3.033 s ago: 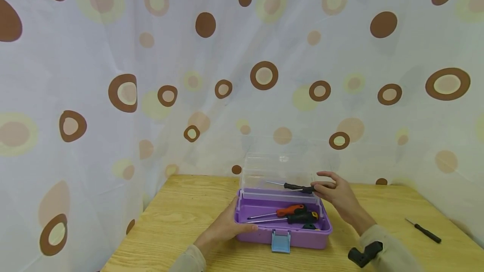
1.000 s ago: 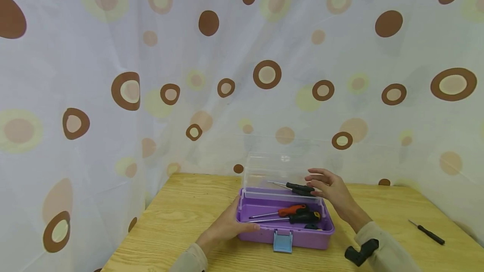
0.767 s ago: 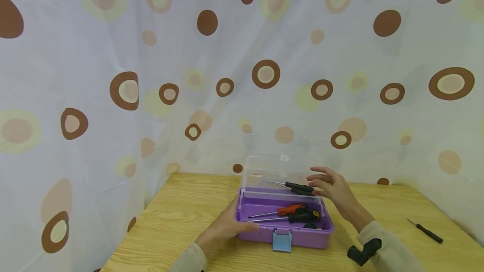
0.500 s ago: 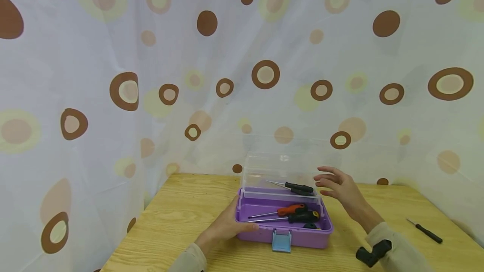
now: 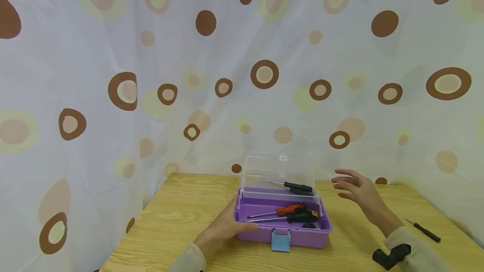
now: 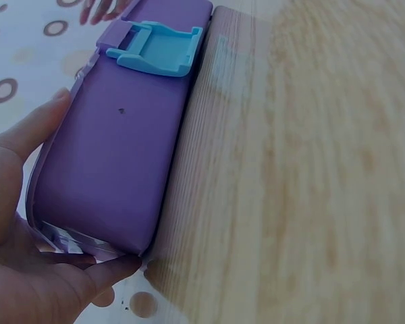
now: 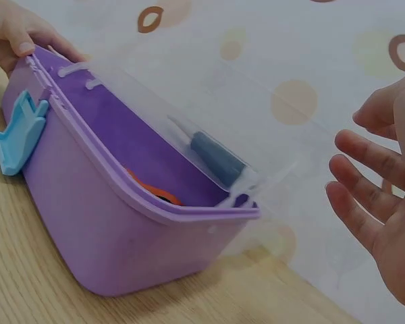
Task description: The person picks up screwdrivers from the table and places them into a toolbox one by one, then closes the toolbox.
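A purple toolbox [image 5: 298,238] with a blue latch [image 5: 281,240] stands on the wooden table [image 5: 177,221], its clear lid [image 5: 280,165] raised. Two black-handled screwdrivers [image 5: 298,187] lie in its clear upper tray. Below them in the box lie an orange-handled screwdriver [image 5: 289,210] and a black and yellow one [image 5: 302,216]. My left hand [image 5: 226,226] grips the box's left end, thumb on the front wall [image 6: 115,169]. Held in the air to the right of the box, my right hand [image 5: 359,190] has its fingers spread and holds nothing [image 7: 381,209].
A small black screwdriver [image 5: 423,230] lies on the table at the far right. A white curtain [image 5: 151,95] with brown and yellow spots hangs close behind and to both sides. The table's left edge [image 5: 128,238] is near the box.
My right hand has let go of the black screwdriver in the clear tray and drawn away to the right, fingers spread. The left hand and the box have stayed put.
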A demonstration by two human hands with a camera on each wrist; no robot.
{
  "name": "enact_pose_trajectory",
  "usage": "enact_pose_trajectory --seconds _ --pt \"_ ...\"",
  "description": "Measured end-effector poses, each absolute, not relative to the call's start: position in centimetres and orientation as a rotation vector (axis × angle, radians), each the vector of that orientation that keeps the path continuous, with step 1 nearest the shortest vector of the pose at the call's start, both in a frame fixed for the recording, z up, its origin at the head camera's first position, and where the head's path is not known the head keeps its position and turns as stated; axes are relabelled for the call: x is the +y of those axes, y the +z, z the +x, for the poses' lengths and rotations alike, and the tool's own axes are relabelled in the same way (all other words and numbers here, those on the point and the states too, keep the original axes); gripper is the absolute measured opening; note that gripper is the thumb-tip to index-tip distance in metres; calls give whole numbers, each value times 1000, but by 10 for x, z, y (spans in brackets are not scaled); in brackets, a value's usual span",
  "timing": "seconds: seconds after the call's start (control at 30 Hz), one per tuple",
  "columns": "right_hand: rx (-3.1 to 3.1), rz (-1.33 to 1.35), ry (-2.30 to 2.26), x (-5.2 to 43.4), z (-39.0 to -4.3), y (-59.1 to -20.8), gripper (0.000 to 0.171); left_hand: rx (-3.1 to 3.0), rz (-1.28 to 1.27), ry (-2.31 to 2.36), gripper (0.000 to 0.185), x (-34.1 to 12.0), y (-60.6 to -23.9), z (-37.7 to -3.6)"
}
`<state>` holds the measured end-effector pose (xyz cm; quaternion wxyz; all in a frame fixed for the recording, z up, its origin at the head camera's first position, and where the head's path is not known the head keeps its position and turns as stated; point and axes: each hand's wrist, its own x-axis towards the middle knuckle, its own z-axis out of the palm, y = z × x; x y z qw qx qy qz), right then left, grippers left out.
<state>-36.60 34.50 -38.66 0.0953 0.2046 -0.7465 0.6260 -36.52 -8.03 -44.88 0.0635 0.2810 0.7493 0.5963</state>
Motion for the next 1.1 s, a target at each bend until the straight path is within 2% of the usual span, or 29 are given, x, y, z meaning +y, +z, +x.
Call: enact_pose_trajectory --seconds 0.43,1.1 --pt "-2094 518 1991 399 -357 -401 29 2272 852 1801 120 -81 -445 -362" --pt "-2111 435 1976 435 -350 -410 31 2233 890 1808 119 -80 -447 -365"
